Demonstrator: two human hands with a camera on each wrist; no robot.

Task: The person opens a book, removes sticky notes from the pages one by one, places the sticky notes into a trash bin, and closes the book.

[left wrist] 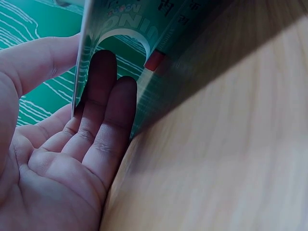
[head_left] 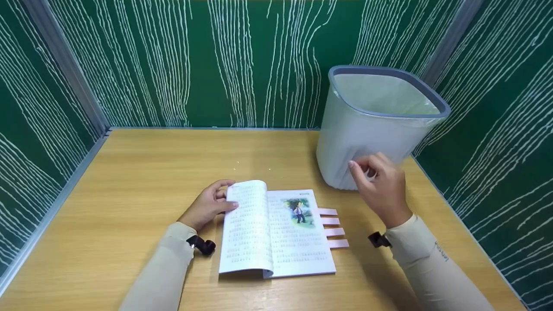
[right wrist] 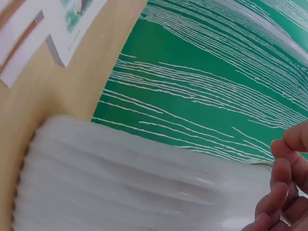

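An open book (head_left: 298,255) lies on the table, printed text on both pages and a colour picture on the right one. My left hand (head_left: 211,205) grips the book's left edge, thumb on the page and fingers underneath. In the left wrist view the fingers (left wrist: 113,108) reach under the lifted green cover (left wrist: 139,29). Several pink sticky tabs (head_left: 336,232) jut from the book's right edge. My right hand (head_left: 382,185) is raised before the bin, fingers curled and thumb close to the index finger. Nothing shows between its fingertips (right wrist: 279,147).
A pale bin (head_left: 358,142) with a grey rim and a liner stands at the table's back right. Small white specks (head_left: 269,169) lie on the wooden table (head_left: 142,181) behind the book. Green panels (head_left: 285,65) with white wavy lines enclose the back and sides.
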